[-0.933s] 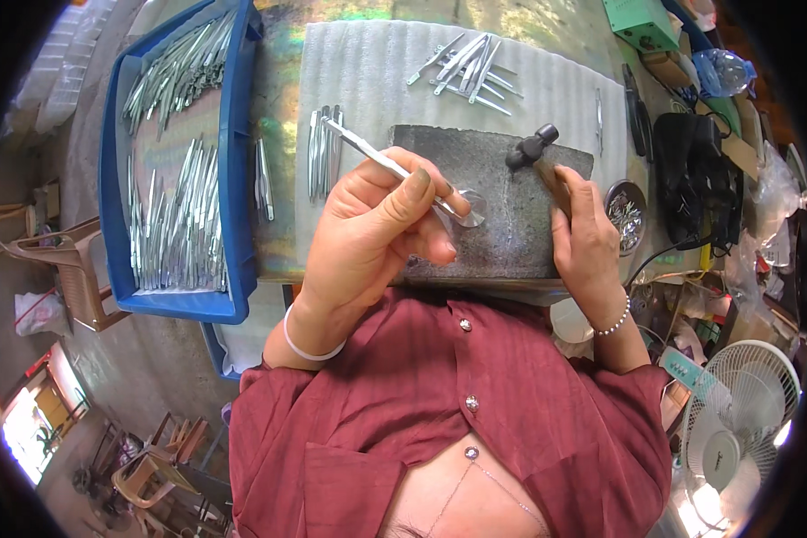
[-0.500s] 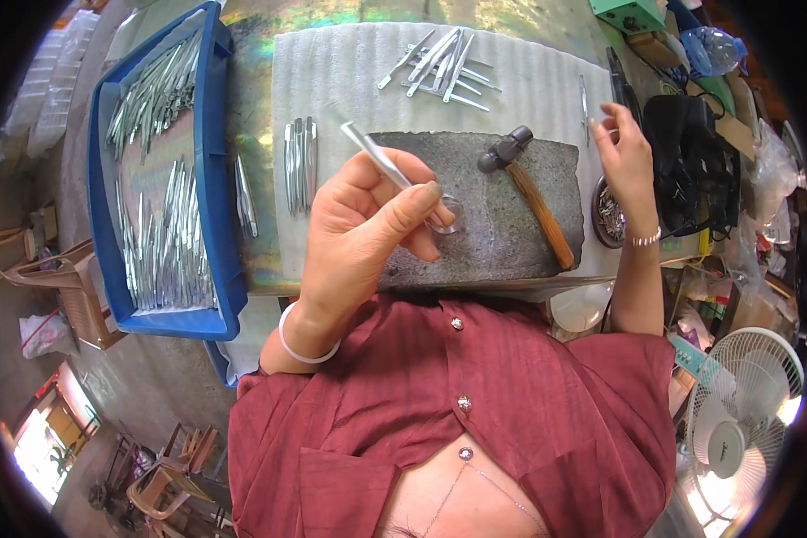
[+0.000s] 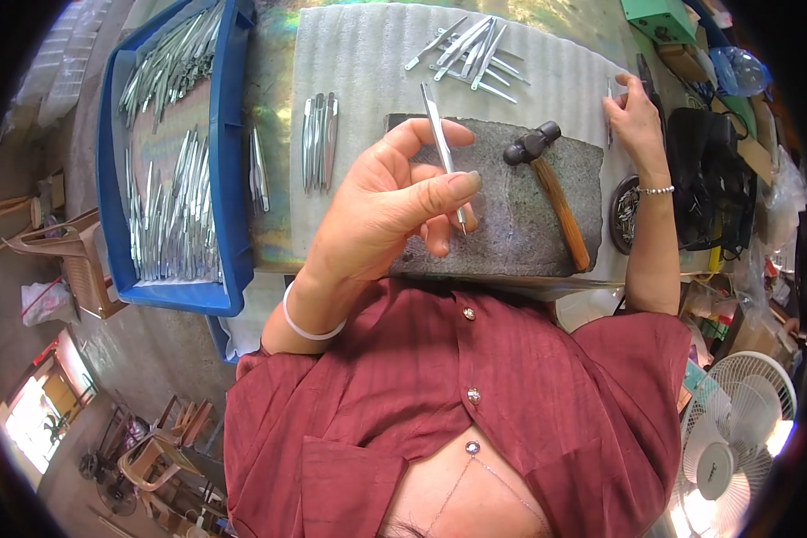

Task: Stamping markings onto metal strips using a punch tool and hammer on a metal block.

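My left hand (image 3: 403, 193) is raised over the dark stone slab (image 3: 529, 242), pinching a slim silver metal piece (image 3: 438, 130) between thumb and fingers. The piece stands nearly upright, with a narrow pointed end below the fingers. At the right side of the white foam sheet (image 3: 359, 54), my right hand (image 3: 638, 121) has its thumb and fingertips closed about a thin metal tool (image 3: 610, 88), partly hidden by them. A ball-peen hammer (image 3: 556, 197) with a wooden handle lies on the slab between my hands.
A blue tray (image 3: 235, 179) at left holds many slim metal pieces. More lie in a pile (image 3: 475, 54) at the back and a row (image 3: 318, 143) left of the slab. A dark bowl of small metal parts (image 3: 624, 215) sits by my right forearm; a fan (image 3: 731, 439) stands lower right.
My right hand has moved forward to the thin metal tool and closed its fingers at it. My left hand has turned the metal piece more upright. The whole view has shifted slightly.
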`<state>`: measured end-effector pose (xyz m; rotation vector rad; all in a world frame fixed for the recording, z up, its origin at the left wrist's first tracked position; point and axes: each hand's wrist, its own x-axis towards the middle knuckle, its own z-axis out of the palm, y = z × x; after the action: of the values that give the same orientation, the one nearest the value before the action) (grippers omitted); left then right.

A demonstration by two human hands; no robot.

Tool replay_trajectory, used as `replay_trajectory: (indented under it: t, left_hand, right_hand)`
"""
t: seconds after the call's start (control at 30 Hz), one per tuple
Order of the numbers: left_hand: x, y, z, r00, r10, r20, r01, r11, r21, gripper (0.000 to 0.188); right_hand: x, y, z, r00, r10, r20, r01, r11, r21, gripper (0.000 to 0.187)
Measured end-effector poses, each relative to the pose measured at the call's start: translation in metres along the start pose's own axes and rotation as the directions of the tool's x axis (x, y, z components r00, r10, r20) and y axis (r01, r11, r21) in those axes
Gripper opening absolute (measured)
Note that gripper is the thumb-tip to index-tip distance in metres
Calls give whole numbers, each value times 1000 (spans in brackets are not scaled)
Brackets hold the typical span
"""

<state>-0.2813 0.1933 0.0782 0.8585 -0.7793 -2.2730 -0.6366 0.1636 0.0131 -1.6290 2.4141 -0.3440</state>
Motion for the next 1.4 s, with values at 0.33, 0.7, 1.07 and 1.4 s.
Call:
replay_trajectory:
  t: [0.33, 0.7, 1.07, 1.4]
  left_hand:
    - [-9, -5, 4, 985, 168, 34, -170, 939, 300, 20]
    - [-24, -17, 21, 957, 282, 70, -284, 861, 421, 21]
    - [-34, -34, 13, 926, 365, 94, -371, 838, 399, 22]
    - [-37, -32, 15, 936, 343, 73, -351, 922, 164, 13]
  right_hand:
    - [-14, 4, -26, 996, -88, 32, 85, 992, 94, 31]
    - [-142, -106, -79, 863, -412, 293, -144, 355, 924, 11]
    - [-165, -141, -57, 804, -528, 273, -248, 119, 961, 13]
    - [-168, -149, -55, 837, -509, 200, -67, 267, 961, 12]
